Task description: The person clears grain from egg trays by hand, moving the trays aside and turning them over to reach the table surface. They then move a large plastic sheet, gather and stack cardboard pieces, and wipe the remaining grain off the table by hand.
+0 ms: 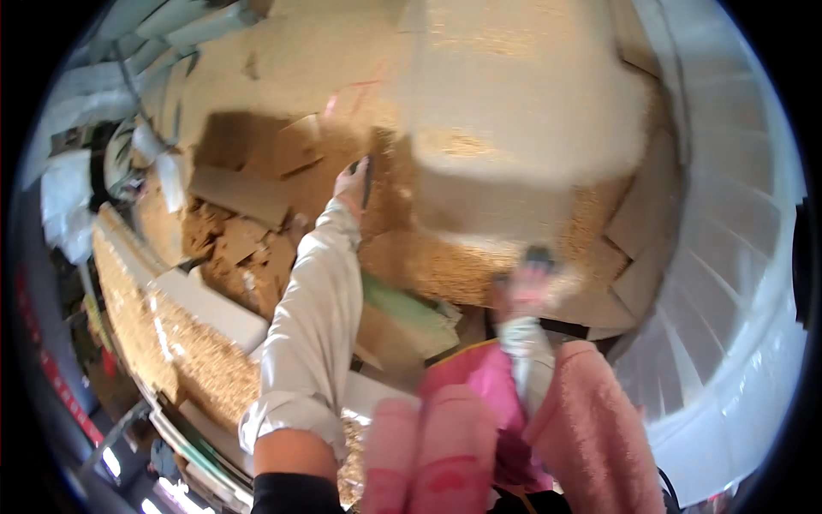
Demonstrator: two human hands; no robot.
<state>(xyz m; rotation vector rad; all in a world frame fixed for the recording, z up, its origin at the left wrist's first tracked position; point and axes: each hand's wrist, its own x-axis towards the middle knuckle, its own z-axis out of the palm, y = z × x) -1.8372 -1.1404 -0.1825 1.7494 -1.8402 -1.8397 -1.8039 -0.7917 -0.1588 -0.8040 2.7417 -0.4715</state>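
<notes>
My left hand (350, 187), in a cream sleeve, reaches over the brown, debris-strewn surface. A dark flat object (367, 183) lies along its fingers and appears gripped; what it is I cannot tell. My right hand (528, 290) is motion-blurred, low over loose golden flakes or grains (462, 266) near the surface's front edge. At its fingertips shows a dark grey thing (539, 256); blur hides whether it is held or worn. Ahead of both hands lies a pale flat panel (514, 96), with a scatter of the golden material (459, 142) on it.
Broken cardboard pieces (241, 196) lie left of my left arm. A green-edged piece (408, 311) sits between my arms. Translucent plastic sheeting (719, 212) curves along the right. White sacks (205, 29) are stacked at far left. Pink clothing (456, 443) shows close below.
</notes>
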